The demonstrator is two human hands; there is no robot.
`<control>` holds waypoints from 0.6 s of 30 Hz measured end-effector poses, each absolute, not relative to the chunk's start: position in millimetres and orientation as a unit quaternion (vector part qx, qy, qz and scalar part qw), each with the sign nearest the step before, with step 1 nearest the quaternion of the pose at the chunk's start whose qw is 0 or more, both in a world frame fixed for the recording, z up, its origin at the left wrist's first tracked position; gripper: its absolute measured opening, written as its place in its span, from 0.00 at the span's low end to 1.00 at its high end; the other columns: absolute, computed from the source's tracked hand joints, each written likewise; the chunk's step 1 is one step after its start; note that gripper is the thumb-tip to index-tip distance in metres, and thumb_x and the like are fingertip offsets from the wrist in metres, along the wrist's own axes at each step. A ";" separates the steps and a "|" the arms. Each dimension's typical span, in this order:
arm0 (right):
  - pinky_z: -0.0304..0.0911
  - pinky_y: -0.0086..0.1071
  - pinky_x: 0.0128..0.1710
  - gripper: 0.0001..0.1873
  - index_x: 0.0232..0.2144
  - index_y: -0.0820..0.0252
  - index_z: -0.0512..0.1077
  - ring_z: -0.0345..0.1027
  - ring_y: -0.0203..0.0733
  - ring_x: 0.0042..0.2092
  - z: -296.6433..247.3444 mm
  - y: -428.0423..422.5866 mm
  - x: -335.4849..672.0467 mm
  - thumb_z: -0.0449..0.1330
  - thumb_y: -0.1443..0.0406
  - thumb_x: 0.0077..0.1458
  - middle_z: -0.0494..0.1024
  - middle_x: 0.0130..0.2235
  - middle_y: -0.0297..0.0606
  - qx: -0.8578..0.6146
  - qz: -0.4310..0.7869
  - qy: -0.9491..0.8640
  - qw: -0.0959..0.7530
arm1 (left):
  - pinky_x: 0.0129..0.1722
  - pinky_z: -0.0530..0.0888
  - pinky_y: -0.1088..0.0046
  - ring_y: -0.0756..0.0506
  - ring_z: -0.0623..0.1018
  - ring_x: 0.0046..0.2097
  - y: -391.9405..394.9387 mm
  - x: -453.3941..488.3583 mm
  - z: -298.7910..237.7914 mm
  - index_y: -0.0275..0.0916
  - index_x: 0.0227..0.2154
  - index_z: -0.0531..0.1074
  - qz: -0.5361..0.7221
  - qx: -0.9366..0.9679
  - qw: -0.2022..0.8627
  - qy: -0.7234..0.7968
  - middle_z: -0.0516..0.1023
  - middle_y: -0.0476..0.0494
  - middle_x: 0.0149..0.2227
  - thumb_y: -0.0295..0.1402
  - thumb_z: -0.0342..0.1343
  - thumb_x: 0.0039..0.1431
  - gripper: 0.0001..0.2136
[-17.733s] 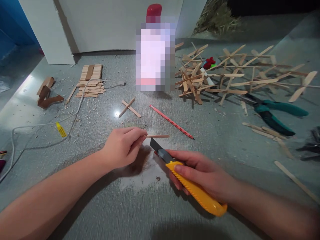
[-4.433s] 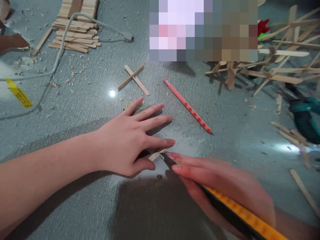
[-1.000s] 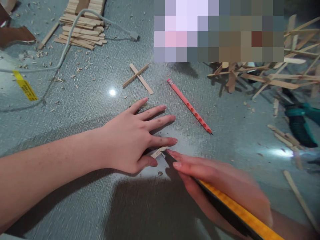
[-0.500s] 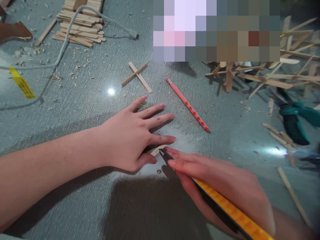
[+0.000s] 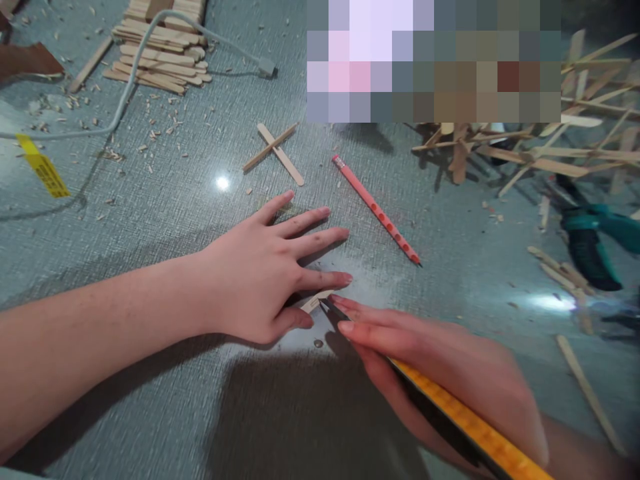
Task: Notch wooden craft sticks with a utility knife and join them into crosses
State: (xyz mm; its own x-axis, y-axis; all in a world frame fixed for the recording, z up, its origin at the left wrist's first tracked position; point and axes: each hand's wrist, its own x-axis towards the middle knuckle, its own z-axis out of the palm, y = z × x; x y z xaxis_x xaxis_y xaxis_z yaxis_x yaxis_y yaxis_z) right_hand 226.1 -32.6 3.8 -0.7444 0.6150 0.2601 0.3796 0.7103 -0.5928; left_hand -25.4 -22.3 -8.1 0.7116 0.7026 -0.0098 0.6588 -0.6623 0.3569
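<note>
My left hand (image 5: 270, 267) lies flat with its fingers spread, its thumb and forefinger on either side of a craft stick (image 5: 314, 303). Part of that stick is hidden under the hand. My right hand (image 5: 440, 373) is closed around a yellow and black utility knife (image 5: 465, 427). The knife's dark tip touches the stick, by a small rectangular mark on the wood. Beyond my left fingertips a pink pencil (image 5: 375, 208) with a row of round dimples lies slantwise. Two crossed craft sticks (image 5: 273, 148) rest farther back.
A pile of craft sticks (image 5: 165, 60) stands at the back left, with a white cable (image 5: 131, 80) across it. At the right are a stick structure (image 5: 540, 150), green-handled pliers (image 5: 590, 247) and a loose stick (image 5: 590, 397). Wood scraps litter the table. A pixelated block covers the top.
Almost nothing differs. My left hand stays flat, and the knife tip remains at the same spot on the stick; my right hand has shifted only very slightly.
</note>
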 end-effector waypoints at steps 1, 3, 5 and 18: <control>0.77 0.24 0.45 0.13 0.43 0.55 0.75 0.83 0.39 0.43 2.8 -31.4 227.3 0.57 0.74 0.60 0.86 0.44 0.39 -0.278 0.260 -0.896 0.229 | 0.69 0.48 0.38 0.30 0.57 0.72 -22.2 -25.7 -8.6 0.54 0.63 0.68 0.066 0.910 0.169 0.373 0.59 0.43 0.71 0.47 0.58 0.61 0.27; 0.77 0.23 0.44 0.13 0.42 0.55 0.75 0.83 0.39 0.43 0.6 -27.5 230.5 0.57 0.74 0.60 0.86 0.44 0.38 -0.274 0.261 -0.896 0.233 | 0.69 0.48 0.39 0.29 0.59 0.72 -21.9 -26.5 -10.0 0.52 0.63 0.69 0.074 0.913 0.167 0.364 0.60 0.41 0.71 0.49 0.57 0.62 0.27; 0.77 0.22 0.45 0.13 0.41 0.55 0.75 0.83 0.38 0.43 -0.9 -23.1 233.3 0.56 0.75 0.60 0.86 0.43 0.39 -0.272 0.266 -0.896 0.229 | 0.70 0.48 0.39 0.30 0.60 0.71 -21.5 -27.8 -11.7 0.49 0.63 0.69 0.084 0.917 0.165 0.352 0.61 0.39 0.70 0.51 0.57 0.62 0.27; 0.69 0.20 0.55 0.12 0.42 0.56 0.74 0.80 0.32 0.49 -4.9 -28.9 224.1 0.57 0.74 0.59 0.86 0.44 0.42 -0.238 0.255 -0.907 0.235 | 0.70 0.47 0.38 0.29 0.60 0.71 -19.7 -27.4 -13.3 0.51 0.62 0.70 0.092 0.918 0.162 0.351 0.62 0.41 0.70 0.50 0.57 0.62 0.26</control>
State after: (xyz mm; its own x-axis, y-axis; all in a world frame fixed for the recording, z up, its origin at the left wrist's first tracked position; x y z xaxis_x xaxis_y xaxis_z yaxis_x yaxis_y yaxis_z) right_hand 224.1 -28.9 -4.9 -0.7759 0.5516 0.3061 0.3118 0.7571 -0.5740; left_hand -27.4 -19.7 -13.3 0.7370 0.6736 0.0556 0.6138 -0.7015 0.3622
